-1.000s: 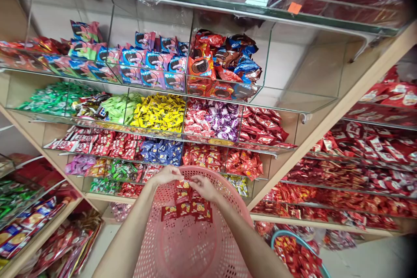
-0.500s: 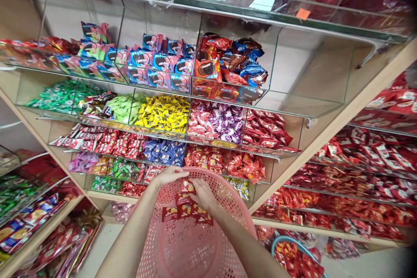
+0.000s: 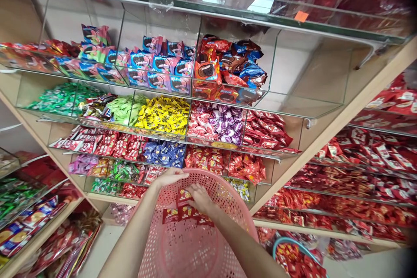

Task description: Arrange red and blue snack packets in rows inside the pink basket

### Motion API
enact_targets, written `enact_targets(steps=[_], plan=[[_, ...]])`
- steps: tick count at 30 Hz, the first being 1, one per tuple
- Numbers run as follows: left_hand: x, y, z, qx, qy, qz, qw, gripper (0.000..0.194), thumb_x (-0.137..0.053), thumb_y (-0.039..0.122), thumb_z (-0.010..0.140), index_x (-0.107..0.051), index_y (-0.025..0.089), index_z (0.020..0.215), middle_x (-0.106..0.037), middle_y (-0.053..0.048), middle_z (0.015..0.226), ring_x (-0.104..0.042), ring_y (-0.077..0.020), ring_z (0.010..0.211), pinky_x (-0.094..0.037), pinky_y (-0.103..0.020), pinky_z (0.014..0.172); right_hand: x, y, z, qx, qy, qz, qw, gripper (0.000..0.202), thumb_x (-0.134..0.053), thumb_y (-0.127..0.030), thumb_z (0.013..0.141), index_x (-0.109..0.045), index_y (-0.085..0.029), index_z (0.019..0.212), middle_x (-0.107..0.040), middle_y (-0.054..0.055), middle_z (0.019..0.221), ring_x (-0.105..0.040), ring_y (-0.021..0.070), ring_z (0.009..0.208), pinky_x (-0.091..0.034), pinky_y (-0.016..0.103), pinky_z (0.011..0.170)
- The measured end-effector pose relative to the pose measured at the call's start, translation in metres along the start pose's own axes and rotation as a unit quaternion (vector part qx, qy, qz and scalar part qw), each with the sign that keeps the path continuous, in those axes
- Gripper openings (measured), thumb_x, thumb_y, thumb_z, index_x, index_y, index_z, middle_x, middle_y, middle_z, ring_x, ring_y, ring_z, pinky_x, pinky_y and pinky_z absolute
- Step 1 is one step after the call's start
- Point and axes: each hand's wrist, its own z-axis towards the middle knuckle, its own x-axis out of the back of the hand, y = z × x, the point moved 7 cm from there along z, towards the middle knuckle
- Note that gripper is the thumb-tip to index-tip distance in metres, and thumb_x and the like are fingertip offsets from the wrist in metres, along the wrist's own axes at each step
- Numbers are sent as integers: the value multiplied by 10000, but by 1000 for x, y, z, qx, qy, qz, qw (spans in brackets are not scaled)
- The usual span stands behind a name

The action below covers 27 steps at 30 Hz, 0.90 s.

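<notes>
A pink perforated plastic basket is tilted towards the shelves, its open mouth facing me. At its far rim my left hand is closed, with the fingers over the edge. Inside the basket, my right hand has its fingers curled down on a small red candy packet; the fingertips are partly hidden. Below that hand, several more red packets lie in a row against the basket's inner wall.
Glass-fronted shelves ahead hold yellow candies, blue packets and cookie packs. Red-wrapped goods fill the right-hand shelves. A blue-rimmed basket of red packets stands on the floor at lower right. More shelving flanks the left.
My right hand has shifted slightly down inside the basket. The uppermost red packet near its fingers no longer shows where it was. My left hand stays on the rim.
</notes>
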Motion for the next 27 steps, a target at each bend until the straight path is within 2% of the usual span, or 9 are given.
enact_targets(steps=[3,7,12,14,19,21,22,24,27], plan=[[0,-2,0,8,6,9,1000,504,-531,620,634,-640,129,666,-559,14,605,-458,-119,607,-329,-207,574,8,2,-3,-2,11,40,999,442,-578,-269,749,-475,-236,1177,-520,65,1113,-430,215,1057,-311,351,905],[3,-5,-1,26,35,16,999,512,-517,637,625,-659,151,704,-548,20,574,-456,-134,618,-321,-215,567,33,7,-7,1,87,131,988,460,-584,-273,744,-470,-239,1188,-523,65,1130,-446,216,1061,-333,355,898],[1,-4,-1,9,-18,40,999,496,-528,606,647,-581,137,497,-394,47,471,-348,-86,515,-242,-214,512,63,14,-13,-11,193,229,954,438,-563,-261,754,-471,-235,1182,-532,61,1126,-466,209,1055,-353,361,904],[0,-1,-1,-1,-46,39,998,461,-571,569,636,-576,132,489,-397,49,492,-346,-78,527,-248,-206,519,67,13,-13,-12,207,242,948,436,-566,-246,748,-478,-239,1176,-537,55,1124,-467,207,1057,-353,365,911],[2,3,-1,-6,-76,17,997,319,-645,464,605,-654,146,631,-541,34,636,-448,-99,658,-326,-181,624,60,14,-10,-15,218,300,929,440,-597,-238,718,-503,-242,1148,-543,52,1123,-467,206,1072,-343,374,937],[3,2,-1,-8,-78,1,997,294,-645,438,613,-654,145,638,-555,32,651,-457,-100,668,-337,-182,642,52,21,-7,-50,222,381,896,553,-655,-267,668,-458,-235,1184,-520,61,1150,-488,199,1045,-374,361,917],[3,2,-1,-9,-77,-9,997,285,-645,428,615,-650,143,634,-553,33,644,-457,-98,661,-339,-183,643,47,27,-7,-84,219,434,870,627,-683,-288,639,-421,-235,1207,-511,67,1155,-514,192,1003,-410,351,879],[2,0,0,-10,-76,-28,997,273,-651,412,614,-642,140,631,-550,37,622,-455,-93,641,-342,-186,640,33,38,-6,-166,194,553,793,675,-700,-345,619,-387,-237,1207,-528,66,1102,-567,165,867,-477,323,763],[2,-2,0,-6,-72,-45,996,268,-663,399,604,-639,135,638,-557,38,610,-460,-90,623,-346,-191,643,16,40,-9,-247,117,701,658,430,-662,-390,664,-497,-203,1014,-592,23,857,-591,118,675,-505,291,680]])
